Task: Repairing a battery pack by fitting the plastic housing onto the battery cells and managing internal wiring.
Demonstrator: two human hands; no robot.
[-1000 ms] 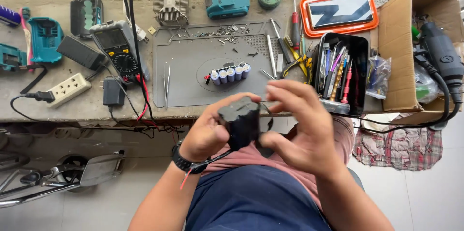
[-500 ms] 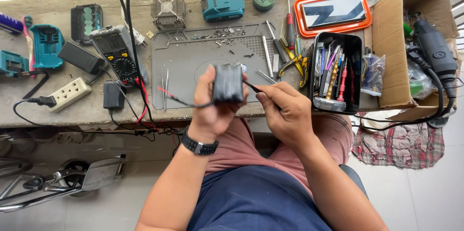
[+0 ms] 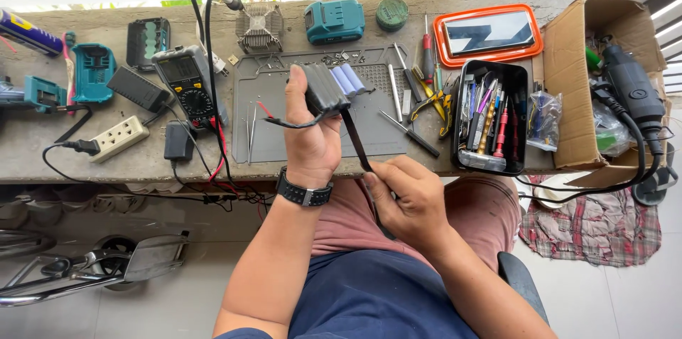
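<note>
1. Left hand (image 3: pixel 312 137): raised above the worktop (image 3: pixel 128 158) edge, its grip closed around a dark battery pack (image 3: pixel 328 89). The thumb lies along the near side of the pack; the fingers wrap its far side. A black wristwatch (image 3: pixel 304 191) sits on the wrist below the grip.
2. Battery pack: held tilted, with pale blue cells (image 3: pixel 349 78) showing at the upper right end, just beyond the grip. A thin wire with a red tip (image 3: pixel 264 108) hangs out to the left of the grip.
3. Black strip (image 3: pixel 355 141): runs from the underside of the pack down and to the right, reaching the right hand.
4. Right hand (image 3: pixel 405 200): lower than the left-hand grip and to its right, over the lap. Its grip is narrow, thumb and fingers pinching the lower part of the black strip.
5. Behind the left-hand grip: a grey work mat (image 3: pixel 277 108) with tweezers (image 3: pixel 250 129) and small loose parts.
6. Left of the grip: a multimeter (image 3: pixel 186 83), a white socket strip (image 3: pixel 118 138) and a black adapter (image 3: pixel 177 141).
7. Right of the grip: a black tool tray (image 3: pixel 491 161) filled with screwdrivers, and a cardboard box (image 3: pixel 568 90) beyond it.
8. Beyond the grip, at the far edge: a teal battery housing (image 3: pixel 334 21) and a metal heatsink (image 3: pixel 260 28).
</note>
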